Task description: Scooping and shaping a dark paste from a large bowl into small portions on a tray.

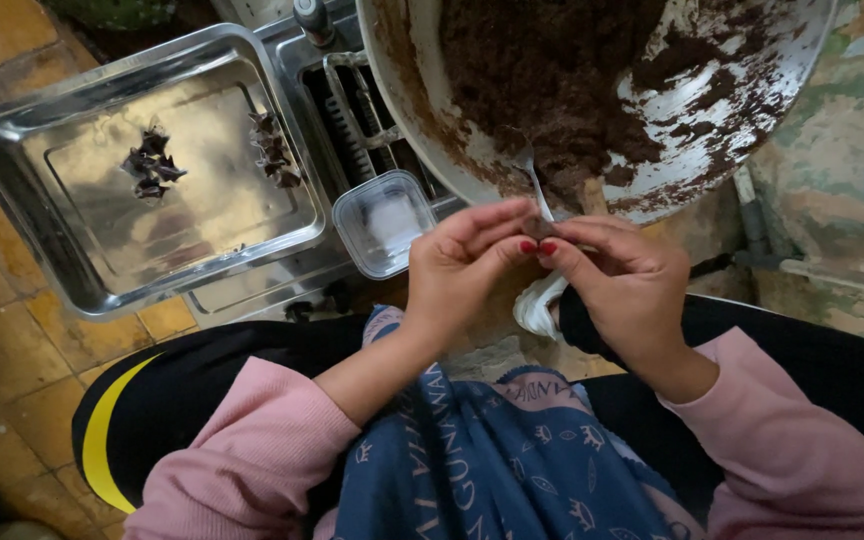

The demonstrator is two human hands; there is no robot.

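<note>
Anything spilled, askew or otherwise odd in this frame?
Nothing spilled. The big bowl sits tilted, its white inner wall smeared with dark brown mix, and a spoon stands in the mix. Both hands, left hand and right hand, pinch a small dark piece. Folded pieces lie tidily on the steel tray.

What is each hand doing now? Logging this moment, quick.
Left hand: pinched shut on the small dark piece.
Right hand: pinched shut on the same piece.

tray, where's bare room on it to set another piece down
The tray has two small clusters of dark pieces, one left of centre and one by the right wall. Its whole near half, below both clusters, is bare, as is the strip between them. It is crowded by the bowl, where both hands pinch a piece beside the small tub.
</note>
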